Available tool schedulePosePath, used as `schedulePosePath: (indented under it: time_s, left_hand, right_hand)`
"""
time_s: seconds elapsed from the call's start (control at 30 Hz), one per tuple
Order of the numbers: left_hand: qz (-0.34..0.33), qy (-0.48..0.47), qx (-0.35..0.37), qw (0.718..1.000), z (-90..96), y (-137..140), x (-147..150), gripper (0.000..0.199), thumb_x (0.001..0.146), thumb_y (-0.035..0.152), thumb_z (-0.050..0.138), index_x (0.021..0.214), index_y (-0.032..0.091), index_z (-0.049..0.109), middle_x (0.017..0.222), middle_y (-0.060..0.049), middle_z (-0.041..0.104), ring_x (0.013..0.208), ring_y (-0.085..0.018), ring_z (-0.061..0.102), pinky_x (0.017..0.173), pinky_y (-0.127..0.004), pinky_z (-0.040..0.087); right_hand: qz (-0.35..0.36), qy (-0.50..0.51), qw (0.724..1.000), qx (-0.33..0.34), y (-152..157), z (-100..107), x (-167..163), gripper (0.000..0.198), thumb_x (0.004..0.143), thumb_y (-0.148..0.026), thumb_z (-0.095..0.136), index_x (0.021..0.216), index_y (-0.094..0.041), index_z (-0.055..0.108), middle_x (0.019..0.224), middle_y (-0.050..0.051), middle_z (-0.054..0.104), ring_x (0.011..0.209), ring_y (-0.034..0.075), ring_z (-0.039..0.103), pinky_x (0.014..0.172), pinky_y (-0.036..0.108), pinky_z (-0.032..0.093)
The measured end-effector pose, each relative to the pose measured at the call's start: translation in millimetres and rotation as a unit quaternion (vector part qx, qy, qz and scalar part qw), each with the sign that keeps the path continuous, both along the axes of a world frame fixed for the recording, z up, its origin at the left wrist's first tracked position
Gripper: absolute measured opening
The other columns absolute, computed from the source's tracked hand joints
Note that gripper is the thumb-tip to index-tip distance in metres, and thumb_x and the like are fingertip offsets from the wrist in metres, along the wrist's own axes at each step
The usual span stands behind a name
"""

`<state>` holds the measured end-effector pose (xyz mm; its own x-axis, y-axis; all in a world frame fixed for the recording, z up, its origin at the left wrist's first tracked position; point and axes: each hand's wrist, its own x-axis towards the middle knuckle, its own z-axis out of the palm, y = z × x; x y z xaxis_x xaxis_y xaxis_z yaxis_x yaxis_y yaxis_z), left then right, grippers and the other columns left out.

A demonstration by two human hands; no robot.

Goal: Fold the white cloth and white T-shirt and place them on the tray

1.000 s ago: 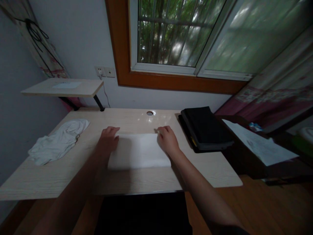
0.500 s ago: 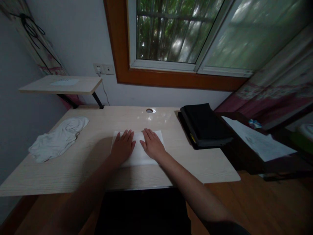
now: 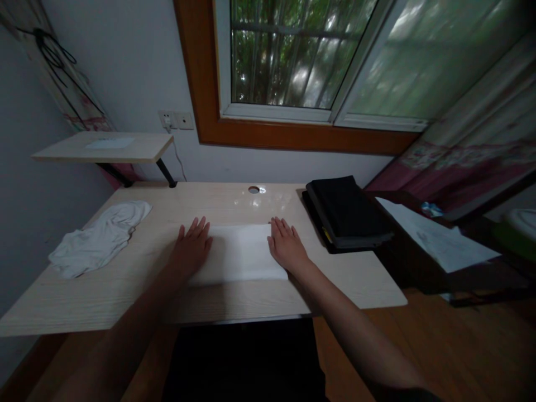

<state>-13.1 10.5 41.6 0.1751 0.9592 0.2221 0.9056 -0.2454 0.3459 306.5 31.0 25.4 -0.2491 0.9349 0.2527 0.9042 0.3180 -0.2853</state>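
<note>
A flat white rectangle [image 3: 240,254], which looks like smoothed or folded cloth, lies in front of me on the light wooden desk [image 3: 259,301]. My left hand [image 3: 193,243] rests palm down at its left end, fingers spread. At the right end lies my right hand [image 3: 288,241], also flat with the fingers stretched out. Neither hand grips anything. The hands cover parts of both short ends.
A crumpled white cloth [image 3: 100,237] lies on the desk's left side. Black folders [image 3: 347,209] are stacked at the right. A raised shelf [image 3: 142,146] stands at the back left. Beyond the desk's right edge is a dark surface with a white sheet [image 3: 435,237].
My hands have slid apart over the white cloth, the left one leftward and the right one rightward. More of the cloth's middle shows between them.
</note>
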Motion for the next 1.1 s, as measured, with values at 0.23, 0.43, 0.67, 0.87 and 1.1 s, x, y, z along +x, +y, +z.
schedulePosePath:
  time_s: [0.23, 0.43, 0.67, 0.87, 1.1]
  left_hand:
    - [-0.087, 0.069, 0.042, 0.993, -5.8, -27.6, 51.6, 0.053, 0.103, 0.031, 0.038, 0.152, 0.016, 0.049, 0.161, -0.017, 0.042, 0.153, -0.032, 0.033, 0.128, -0.058, 0.013]
    - [-0.077, 0.116, 0.071, 0.988, -21.5, -39.8, 54.2, 0.054, 0.105, 0.036, 0.038, 0.153, 0.015, 0.047, 0.163, -0.015, 0.038, 0.154, -0.031, 0.032, 0.128, -0.057, 0.020]
    - [-0.054, 0.155, 0.072, 0.984, -21.0, -47.6, 34.9, 0.056, 0.105, 0.039, 0.037, 0.154, 0.013, 0.046, 0.164, -0.016, 0.037, 0.155, -0.031, 0.031, 0.127, -0.057, 0.022]
    - [-0.040, 0.132, 0.053, 0.989, -30.8, -44.5, 14.7, 0.058, 0.105, 0.042, 0.035, 0.157, 0.016, 0.040, 0.166, -0.013, 0.034, 0.156, -0.029, 0.028, 0.127, -0.054, 0.026]
    - [-0.044, 0.111, 0.021, 0.993, -35.0, -41.6, -17.1, 0.058, 0.107, 0.040, 0.031, 0.159, 0.016, 0.035, 0.167, -0.013, 0.032, 0.157, -0.029, 0.025, 0.125, -0.057, 0.027]
  right_hand:
    - [0.060, 0.029, 0.998, 0.008, -26.0, 10.5, -58.6, 0.058, 0.104, -0.029, 0.041, 0.158, -0.007, 0.039, 0.166, 0.018, 0.029, 0.155, 0.032, 0.026, 0.126, 0.052, 0.023]
    - [0.097, 0.018, 0.995, 0.001, -40.6, -2.5, -75.8, 0.062, 0.107, -0.044, 0.043, 0.158, -0.009, 0.040, 0.168, 0.017, 0.022, 0.157, 0.031, 0.021, 0.126, 0.054, 0.025]
    - [0.125, -0.009, 0.992, -0.006, -49.5, -3.4, -47.4, 0.070, 0.106, -0.055, 0.043, 0.160, -0.012, 0.036, 0.168, 0.016, 0.021, 0.157, 0.030, 0.022, 0.128, 0.053, 0.023]
    - [0.136, -0.024, 0.990, -0.029, -52.7, -4.1, -21.5, 0.071, 0.107, -0.059, 0.037, 0.163, -0.015, 0.032, 0.169, 0.013, 0.019, 0.157, 0.028, 0.021, 0.128, 0.052, 0.023]
    - [0.090, -0.025, 0.994, -0.060, -43.3, -11.9, 28.9, 0.070, 0.108, -0.060, 0.029, 0.164, -0.018, 0.029, 0.169, 0.012, 0.020, 0.158, 0.027, 0.019, 0.128, 0.054, 0.021]
